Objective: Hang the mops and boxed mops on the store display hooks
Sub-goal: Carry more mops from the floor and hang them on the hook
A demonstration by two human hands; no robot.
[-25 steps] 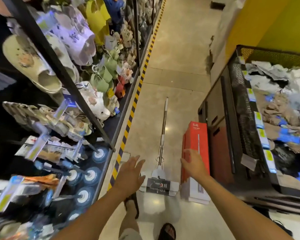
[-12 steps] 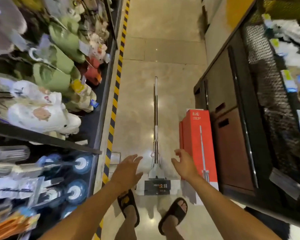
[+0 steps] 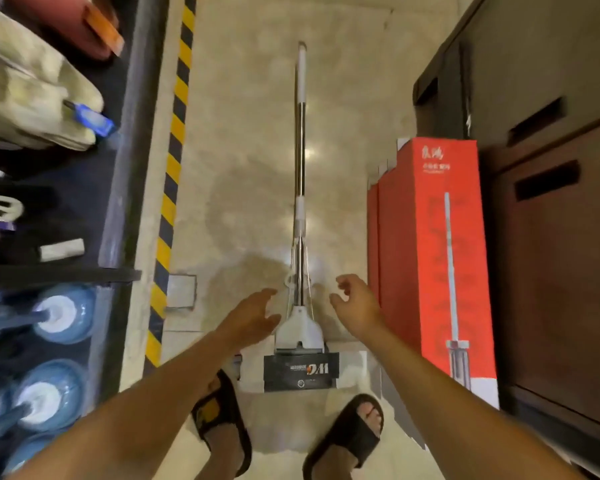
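Our left hand (image 3: 253,315) and right hand (image 3: 355,306), fingers spread and empty, flank the mop (image 3: 301,188) lying on the floor (image 3: 243,168). We judge it light, stiff and unwieldy, best gripped mid-shaft.

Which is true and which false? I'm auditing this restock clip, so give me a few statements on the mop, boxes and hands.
The mop lies on the floor, unheld. True.
The left hand grips the mop's pole. False: it hovers open beside the mop head.
The red boxes sit right of the mop, by the dark cabinet. True.
The right hand holds a red box. False: it is open and empty, between mop and boxes.
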